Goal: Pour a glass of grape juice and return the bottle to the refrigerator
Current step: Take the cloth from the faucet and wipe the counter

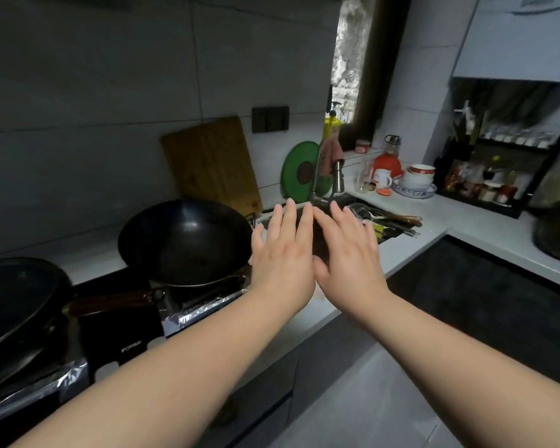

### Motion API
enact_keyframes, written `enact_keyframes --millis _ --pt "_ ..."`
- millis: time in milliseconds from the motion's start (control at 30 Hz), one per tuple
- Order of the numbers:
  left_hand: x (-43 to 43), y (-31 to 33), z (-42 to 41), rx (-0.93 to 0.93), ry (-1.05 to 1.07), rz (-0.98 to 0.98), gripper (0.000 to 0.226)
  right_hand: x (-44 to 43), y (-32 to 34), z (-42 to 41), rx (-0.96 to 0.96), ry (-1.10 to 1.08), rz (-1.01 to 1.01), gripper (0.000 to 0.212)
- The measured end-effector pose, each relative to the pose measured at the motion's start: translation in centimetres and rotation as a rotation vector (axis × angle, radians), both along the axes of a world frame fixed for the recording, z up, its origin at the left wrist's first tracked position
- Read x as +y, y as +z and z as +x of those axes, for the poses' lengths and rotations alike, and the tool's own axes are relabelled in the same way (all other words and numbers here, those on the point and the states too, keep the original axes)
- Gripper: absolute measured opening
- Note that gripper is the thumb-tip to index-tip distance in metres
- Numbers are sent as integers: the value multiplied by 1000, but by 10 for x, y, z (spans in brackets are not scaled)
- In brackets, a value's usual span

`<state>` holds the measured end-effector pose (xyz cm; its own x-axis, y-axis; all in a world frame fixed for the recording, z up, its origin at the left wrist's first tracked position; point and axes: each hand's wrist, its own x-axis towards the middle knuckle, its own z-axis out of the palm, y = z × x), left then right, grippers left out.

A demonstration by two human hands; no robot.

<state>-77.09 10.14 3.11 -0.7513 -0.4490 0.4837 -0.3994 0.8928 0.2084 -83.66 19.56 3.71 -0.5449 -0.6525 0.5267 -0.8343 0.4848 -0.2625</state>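
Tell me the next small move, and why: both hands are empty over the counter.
Probably reach the right hand toward the clear glass beside the mug. Both the right and the left hand are open and hold nothing, and no juice bottle or refrigerator is in view, so the glass is the nearest useful thing.

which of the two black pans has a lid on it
The pan at far left, under a glass lid. The wok beside the left hand is open.
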Motion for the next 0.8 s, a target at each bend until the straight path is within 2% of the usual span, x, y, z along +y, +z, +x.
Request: enact_keyframes --millis 233,400,600,800 --pt "-18 22 -160 36 -52 -46 82 -10 20 -159 37 -80 -9 76" --pt "-46 33 -259 -22 -30 -90 79 -34 31 -261 53 -93 6 74" --pt "-82 30 -362 -115 41 -104 78 -67 17 -384 -69 -113 35 68" --pt "-116 4 -462 -198 171 -62 70 -110 -19 -506 -151 -31 53 70"
